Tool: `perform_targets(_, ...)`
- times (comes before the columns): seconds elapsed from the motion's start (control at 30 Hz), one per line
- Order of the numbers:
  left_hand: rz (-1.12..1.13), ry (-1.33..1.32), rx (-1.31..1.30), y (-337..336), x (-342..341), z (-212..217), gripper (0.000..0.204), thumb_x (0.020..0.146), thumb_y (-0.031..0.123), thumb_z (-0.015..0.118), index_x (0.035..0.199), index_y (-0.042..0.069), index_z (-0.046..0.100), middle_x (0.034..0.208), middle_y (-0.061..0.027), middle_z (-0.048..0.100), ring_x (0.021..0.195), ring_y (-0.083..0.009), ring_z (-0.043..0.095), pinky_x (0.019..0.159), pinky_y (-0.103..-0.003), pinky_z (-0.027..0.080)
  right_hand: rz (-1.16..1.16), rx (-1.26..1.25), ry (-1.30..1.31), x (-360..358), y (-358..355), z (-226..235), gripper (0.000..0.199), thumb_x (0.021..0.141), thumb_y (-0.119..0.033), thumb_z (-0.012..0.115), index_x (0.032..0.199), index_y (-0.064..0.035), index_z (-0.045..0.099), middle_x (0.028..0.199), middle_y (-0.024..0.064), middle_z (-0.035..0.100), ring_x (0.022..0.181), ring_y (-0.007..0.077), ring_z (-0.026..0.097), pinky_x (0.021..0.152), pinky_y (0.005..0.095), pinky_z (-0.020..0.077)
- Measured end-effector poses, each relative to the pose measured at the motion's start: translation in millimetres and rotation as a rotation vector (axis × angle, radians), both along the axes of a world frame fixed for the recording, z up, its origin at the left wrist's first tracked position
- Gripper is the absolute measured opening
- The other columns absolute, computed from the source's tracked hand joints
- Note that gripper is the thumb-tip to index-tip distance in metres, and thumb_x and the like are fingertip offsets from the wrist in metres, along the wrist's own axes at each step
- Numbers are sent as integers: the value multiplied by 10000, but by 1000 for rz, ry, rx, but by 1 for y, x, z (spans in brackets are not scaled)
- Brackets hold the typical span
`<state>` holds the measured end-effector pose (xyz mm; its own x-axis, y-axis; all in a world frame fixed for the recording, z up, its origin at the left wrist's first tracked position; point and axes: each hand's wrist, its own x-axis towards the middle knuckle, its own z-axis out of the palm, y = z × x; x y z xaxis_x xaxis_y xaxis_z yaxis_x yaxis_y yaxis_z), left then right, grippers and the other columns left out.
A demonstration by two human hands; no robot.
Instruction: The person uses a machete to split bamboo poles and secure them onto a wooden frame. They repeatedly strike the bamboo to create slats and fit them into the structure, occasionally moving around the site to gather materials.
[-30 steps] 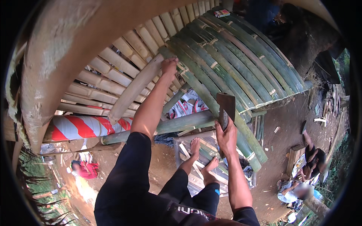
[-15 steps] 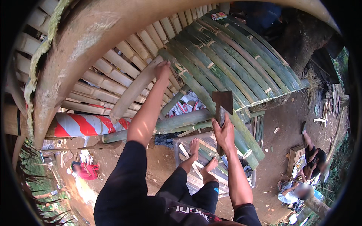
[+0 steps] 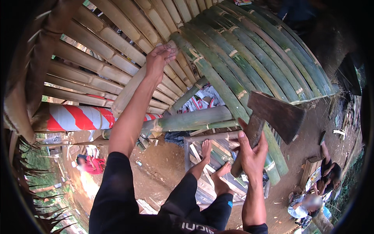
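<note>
My left hand (image 3: 159,59) is closed, fingers curled together at the upper end of a thick pale bamboo pole (image 3: 130,85). Whether it grips the pole or something small is hidden. In my right hand (image 3: 253,154) is a hatchet (image 3: 276,116), its handle held between thumb and fingers and its broad dark blade turned to the right. Beyond the hatchet, green split-bamboo slats (image 3: 249,54) lie side by side. A green bamboo piece (image 3: 218,80) runs along their near edge.
Pale bamboo slats (image 3: 97,64) fan out at the upper left. A red-and-white striped wrapped beam (image 3: 78,117) joins a green bamboo pole (image 3: 194,118). My bare feet (image 3: 206,150) rest on a slatted frame below. People sit at lower right (image 3: 306,204) and left (image 3: 92,164).
The hatchet has swung from upright to tilted, its blade now larger and farther right. My left hand has shifted slightly up and left, its fingers showing more. The whole view has shifted.
</note>
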<state>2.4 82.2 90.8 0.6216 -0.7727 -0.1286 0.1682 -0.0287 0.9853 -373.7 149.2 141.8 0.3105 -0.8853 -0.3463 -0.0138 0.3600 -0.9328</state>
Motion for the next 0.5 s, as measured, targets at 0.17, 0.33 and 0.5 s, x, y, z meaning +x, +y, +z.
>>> perform_targets(0.17, 64, -334, -50, -41, 43, -31, 213, 897, 65, 609, 1070, -54, 645, 893, -86, 665, 776, -149, 623, 750, -277, 517, -12, 33, 33, 10, -1, -12, 389, 921, -163, 614, 1225, 20, 454, 1167, 172, 642, 591, 119, 620, 521, 238, 505)
perform_targets(0.33, 87, -600, 21, -79, 72, -68, 184, 897, 115, 649, 980, -45, 684, 856, -53, 664, 737, -110, 594, 713, -258, 508, -29, 4, 136, 26, -6, -21, 311, 909, -165, 633, 1097, 37, 490, 1082, 206, 661, 556, 123, 601, 490, 236, 487)
perform_targets(0.5, 94, -709, 57, -88, 84, -91, 214, 891, 146, 660, 1001, -37, 676, 843, -45, 657, 730, -113, 592, 704, -246, 503, 4, 42, 143, 43, -16, -26, 304, 896, -118, 644, 1095, 60, 498, 1067, 236, 656, 591, 107, 607, 527, 229, 496)
